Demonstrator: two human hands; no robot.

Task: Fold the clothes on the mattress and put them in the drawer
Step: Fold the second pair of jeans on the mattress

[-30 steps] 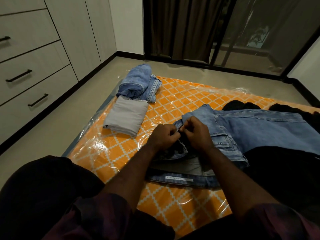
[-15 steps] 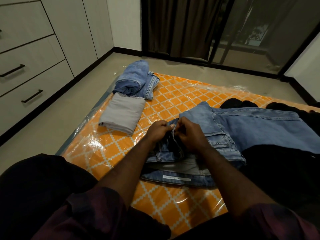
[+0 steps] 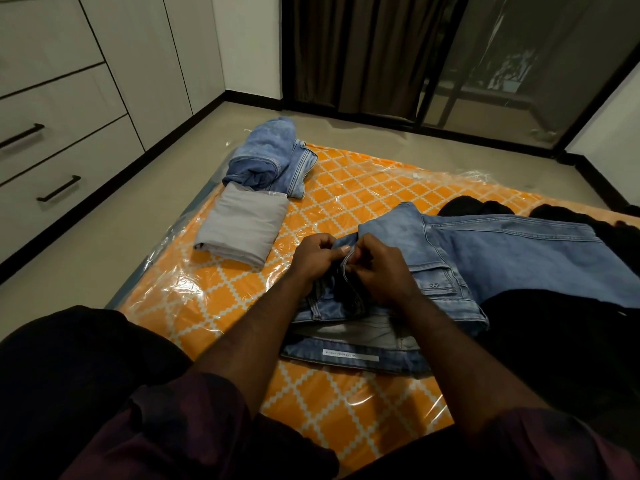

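Centre of frame: jeans [image 3: 450,258] lie spread on the mattress [image 3: 346,202]. The left hand [image 3: 313,259] and right hand [image 3: 382,271] pinch the fly at the waistband. Denim is likely heavy, limp and non-slippery; the thick waistband and seams offer the firmest hold.

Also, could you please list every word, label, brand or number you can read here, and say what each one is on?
White strip label inside the waistband of the light blue denim jeans: printed text, too small and blurred to read.
Small white emblem on the jeans' back pocket: a logo mark, not legible.
Nothing else carries text.
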